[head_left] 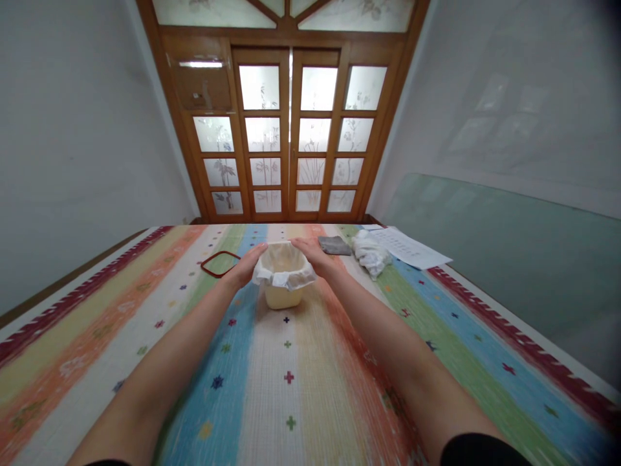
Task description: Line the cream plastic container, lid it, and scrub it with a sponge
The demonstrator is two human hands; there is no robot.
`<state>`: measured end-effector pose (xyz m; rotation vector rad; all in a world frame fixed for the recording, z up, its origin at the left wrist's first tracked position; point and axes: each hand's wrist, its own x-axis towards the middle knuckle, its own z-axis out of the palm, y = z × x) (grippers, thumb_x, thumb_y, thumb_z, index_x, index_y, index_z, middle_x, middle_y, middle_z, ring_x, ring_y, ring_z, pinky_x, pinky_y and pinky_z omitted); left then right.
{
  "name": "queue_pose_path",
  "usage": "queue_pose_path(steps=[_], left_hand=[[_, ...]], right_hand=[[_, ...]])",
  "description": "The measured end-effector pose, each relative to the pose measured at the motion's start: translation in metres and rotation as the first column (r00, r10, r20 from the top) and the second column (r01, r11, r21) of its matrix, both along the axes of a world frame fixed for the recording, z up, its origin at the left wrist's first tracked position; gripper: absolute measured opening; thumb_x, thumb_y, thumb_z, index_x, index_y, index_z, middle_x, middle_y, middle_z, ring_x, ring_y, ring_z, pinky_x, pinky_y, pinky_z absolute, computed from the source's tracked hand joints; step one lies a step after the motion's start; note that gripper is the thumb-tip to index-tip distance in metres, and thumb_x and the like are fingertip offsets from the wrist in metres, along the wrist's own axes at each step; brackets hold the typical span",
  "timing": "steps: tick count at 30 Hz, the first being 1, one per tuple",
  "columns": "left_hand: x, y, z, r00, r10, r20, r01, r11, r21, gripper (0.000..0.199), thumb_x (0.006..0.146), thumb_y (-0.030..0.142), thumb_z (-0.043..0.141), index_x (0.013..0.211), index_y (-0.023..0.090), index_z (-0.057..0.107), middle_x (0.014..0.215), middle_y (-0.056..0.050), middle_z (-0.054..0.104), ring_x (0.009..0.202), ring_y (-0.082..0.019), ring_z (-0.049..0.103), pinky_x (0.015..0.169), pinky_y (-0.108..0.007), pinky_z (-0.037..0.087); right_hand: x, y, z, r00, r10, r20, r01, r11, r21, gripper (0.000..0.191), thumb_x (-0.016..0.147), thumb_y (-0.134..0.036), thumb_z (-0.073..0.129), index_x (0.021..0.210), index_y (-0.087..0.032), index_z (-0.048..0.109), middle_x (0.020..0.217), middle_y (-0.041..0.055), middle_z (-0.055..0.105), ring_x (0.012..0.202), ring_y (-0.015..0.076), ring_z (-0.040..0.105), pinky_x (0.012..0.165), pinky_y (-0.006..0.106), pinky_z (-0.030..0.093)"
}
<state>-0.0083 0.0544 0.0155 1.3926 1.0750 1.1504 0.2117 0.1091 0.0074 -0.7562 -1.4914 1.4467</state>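
A small cream-coloured bin (283, 298) stands upright in the middle of the striped cloth. A thin white liner bag (286, 279) lies inside it, with its edge folded out over the rim. My left hand (248, 263) is at the left side of the rim, touching the liner, its fingers reaching toward the back. At the right rear of the rim, my right hand (313, 254) touches the liner with its fingertips. The far fingers of both hands are partly hidden. Left of my left hand lies a brown-red rounded square ring (202, 265).
Right of the bin lie a folded grey cloth (334, 245), a crumpled white bundle (371, 254) and printed paper sheets (412, 248). The striped tablecloth (288, 401) covers the table. Beyond it are wooden doors (291, 155) with glass panes, and walls rise on both sides.
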Motion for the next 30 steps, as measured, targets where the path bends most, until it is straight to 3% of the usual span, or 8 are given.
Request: queue_pose_path(steps=[5,9,12,16,20,26,28,30], left_hand=[[0.01,-0.01,-0.01,0.979,0.195,-0.059,-0.191,0.98,0.063,0.062,0.092,0.065,0.046,0.124,0.015,0.064,0.125,-0.011,0.073,0.115,-0.024,0.068,0.096,-0.033,0.055],[0.008,-0.02,-0.011,0.966,0.242,-0.089,-0.229,0.964,0.132,0.061,0.096,0.065,0.041,0.125,0.017,0.064,0.129,-0.011,0.072,0.122,-0.025,0.064,0.101,-0.035,0.053],[0.0,-0.031,-0.012,0.966,0.238,-0.098,-0.218,0.958,0.185,0.063,0.098,0.068,0.04,0.124,0.017,0.065,0.131,-0.011,0.071,0.126,-0.027,0.062,0.105,-0.036,0.05],[-0.014,-0.039,-0.017,0.958,0.26,-0.122,-0.233,0.952,0.199,0.064,0.099,0.07,0.041,0.121,0.016,0.067,0.127,-0.012,0.072,0.123,-0.028,0.063,0.106,-0.037,0.049],[-0.02,-0.04,-0.022,0.942,0.317,-0.108,-0.287,0.931,0.226,0.065,0.097,0.072,0.045,0.116,0.015,0.069,0.124,-0.012,0.072,0.12,-0.029,0.063,0.108,-0.039,0.047],[-0.014,-0.045,-0.024,0.962,0.27,-0.046,-0.249,0.933,0.26,0.053,0.097,0.066,0.051,0.113,0.018,0.069,0.117,-0.007,0.072,0.11,-0.025,0.064,0.101,-0.036,0.05],[-0.011,-0.047,-0.026,0.949,0.316,-0.01,-0.302,0.915,0.267,0.051,0.097,0.065,0.052,0.111,0.019,0.069,0.115,-0.007,0.072,0.109,-0.025,0.064,0.099,-0.035,0.05],[-0.008,-0.051,-0.03,0.924,0.382,0.025,-0.372,0.883,0.285,0.051,0.098,0.065,0.049,0.108,0.019,0.069,0.113,-0.008,0.073,0.109,-0.024,0.065,0.099,-0.034,0.05]], right_hand=[[-0.002,-0.001,-0.003,0.999,0.014,-0.031,-0.016,0.998,-0.058,0.038,0.083,-0.058,0.075,0.098,-0.022,0.075,0.101,0.0063,0.079,0.087,0.0237,0.071,0.082,0.041,0.058],[0.004,-0.01,0.021,0.966,-0.216,0.141,0.204,0.974,0.095,0.032,0.088,-0.053,0.068,0.093,-0.023,0.076,0.099,0.0065,0.077,0.096,0.0274,0.07,0.095,0.049,0.054],[0.011,-0.04,0.045,0.901,-0.413,0.137,0.32,0.841,0.436,0.024,0.09,-0.047,0.069,0.094,-0.025,0.077,0.102,0.0071,0.075,0.108,0.0309,0.066,0.109,0.053,0.044],[0.005,-0.103,0.058,0.915,-0.342,0.216,0.09,0.693,0.715,0.023,0.098,-0.044,0.064,0.106,-0.029,0.078,0.108,0.0077,0.074,0.111,0.0318,0.064,0.113,0.055,0.039],[-0.008,-0.139,0.045,0.856,-0.376,0.355,-0.086,0.573,0.815,0.032,0.098,-0.05,0.066,0.12,-0.027,0.074,0.113,0.0092,0.074,0.112,0.0313,0.064,0.115,0.056,0.038],[-0.006,-0.113,0.011,0.731,-0.578,0.362,-0.253,0.263,0.931,0.022,0.106,-0.04,0.056,0.104,-0.024,0.071,0.099,0.0064,0.075,0.103,0.0237,0.068,0.123,0.051,0.035],[0.0,-0.1,0.004,0.743,-0.583,0.327,-0.26,0.198,0.945,0.02,0.104,-0.041,0.058,0.109,-0.025,0.071,0.115,0.0078,0.075,0.121,0.0261,0.064,0.126,0.053,0.032],[0.007,-0.09,0.0,0.754,-0.583,0.304,-0.249,0.175,0.953,0.023,0.103,-0.04,0.06,0.12,-0.028,0.069,0.141,0.0083,0.067,0.144,0.029,0.05,0.129,0.057,0.027]])
